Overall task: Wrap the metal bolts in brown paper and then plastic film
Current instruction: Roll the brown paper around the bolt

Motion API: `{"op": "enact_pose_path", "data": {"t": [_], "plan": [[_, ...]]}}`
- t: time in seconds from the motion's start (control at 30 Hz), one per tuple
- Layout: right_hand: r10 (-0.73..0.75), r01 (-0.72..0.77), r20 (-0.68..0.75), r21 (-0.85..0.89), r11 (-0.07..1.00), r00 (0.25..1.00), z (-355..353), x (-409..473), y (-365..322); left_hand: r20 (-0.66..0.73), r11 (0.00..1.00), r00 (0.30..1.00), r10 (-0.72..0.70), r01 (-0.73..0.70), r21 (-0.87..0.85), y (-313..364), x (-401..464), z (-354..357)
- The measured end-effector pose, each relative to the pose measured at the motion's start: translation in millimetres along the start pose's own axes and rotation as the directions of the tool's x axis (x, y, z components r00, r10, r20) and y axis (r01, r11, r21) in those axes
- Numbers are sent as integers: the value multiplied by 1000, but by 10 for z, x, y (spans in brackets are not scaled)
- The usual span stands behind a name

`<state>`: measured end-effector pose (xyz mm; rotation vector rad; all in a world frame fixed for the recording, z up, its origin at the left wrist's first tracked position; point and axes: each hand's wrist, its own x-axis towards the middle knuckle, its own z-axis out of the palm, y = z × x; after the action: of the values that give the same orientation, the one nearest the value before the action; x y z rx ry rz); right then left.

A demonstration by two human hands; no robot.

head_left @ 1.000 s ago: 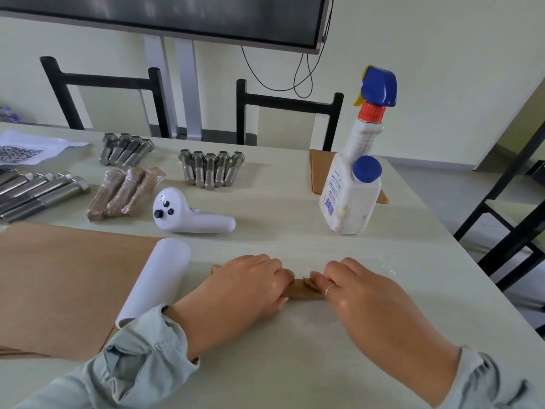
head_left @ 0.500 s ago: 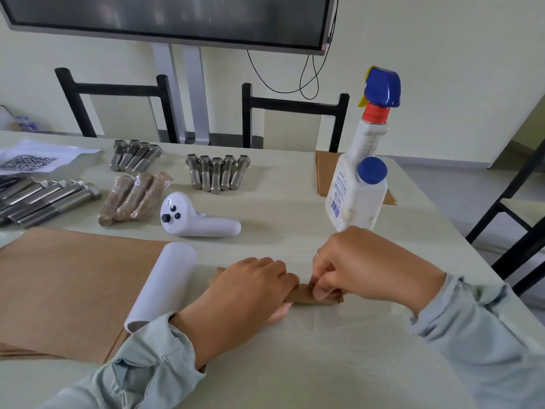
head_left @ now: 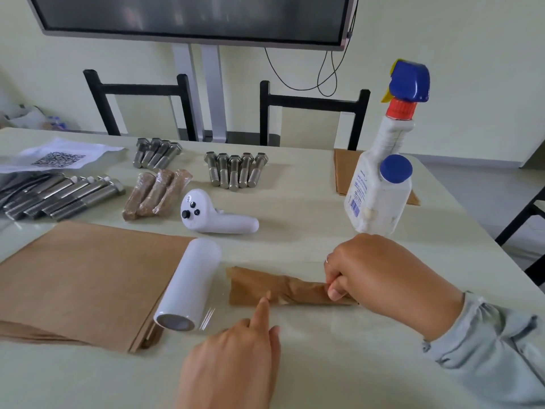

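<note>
Brown-paper bundle (head_left: 283, 287) lies flat on table (head_left: 309, 225), front-centre, long axis left-right, on a clear sheet of plastic film (head_left: 309, 323) pulled out from the white film roll (head_left: 188, 286) just to its left. Right hand (head_left: 380, 278) curled over the bundle's right end, thumb and fingers pinching the paper there. Left hand (head_left: 233, 361) nearer the camera, index finger straight w/ tip touching the bundle's near edge around the middle; other fingers look loosely curled, holding nothing. Roll lies tilted, resting partly on a stack of brown paper sheets (head_left: 85, 278) at left. Behind the roll: white handheld controller (head_left: 215, 215) on its side. Left of that, 3 finished wrapped bolts (head_left: 156, 191) in paper + film, side by side. Farther back, row of 5 bare bolts (head_left: 236, 169) and another group of 4 (head_left: 156, 153); longer bolts (head_left: 62, 194) in a row at far left, next to a sheet w/ QR code (head_left: 56, 156). White spray bottle w/ blue trigger (head_left: 383, 160) upright at right, just beyond right hand, standing by another brown sheet (head_left: 342, 169). Black chairs (head_left: 312, 110) and a monitor (head_left: 191, 17) behind the table.
</note>
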<state>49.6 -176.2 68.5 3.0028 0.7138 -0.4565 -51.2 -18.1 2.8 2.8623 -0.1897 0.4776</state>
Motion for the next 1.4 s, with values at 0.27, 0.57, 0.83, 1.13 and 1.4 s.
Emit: {"op": "enact_pose_path", "data": {"t": [0.27, 0.57, 0.83, 1.13, 1.4], "plan": [[-56, 58, -22, 77, 995, 998, 9, -33, 63, 203, 929, 945, -258, 300, -214, 20, 84, 63], [-88, 91, -36, 121, 988, 996, 42, -27, 105, 317, 834, 915, -249, 369, -410, -204, 108, 22], [-84, 89, -38, 154, 984, 996, 54, -26, 130, 315, 963, 929, -193, 117, 244, -100, 141, 133], [-106, 109, -24, 149, 983, 994, 49, -29, 133, 298, 958, 944, -139, 52, 283, -115, 201, 183], [-119, 121, -25, 134, 984, 993, 58, -18, 146, 289, 947, 945, -156, 59, 316, -95, 269, 45]]}}
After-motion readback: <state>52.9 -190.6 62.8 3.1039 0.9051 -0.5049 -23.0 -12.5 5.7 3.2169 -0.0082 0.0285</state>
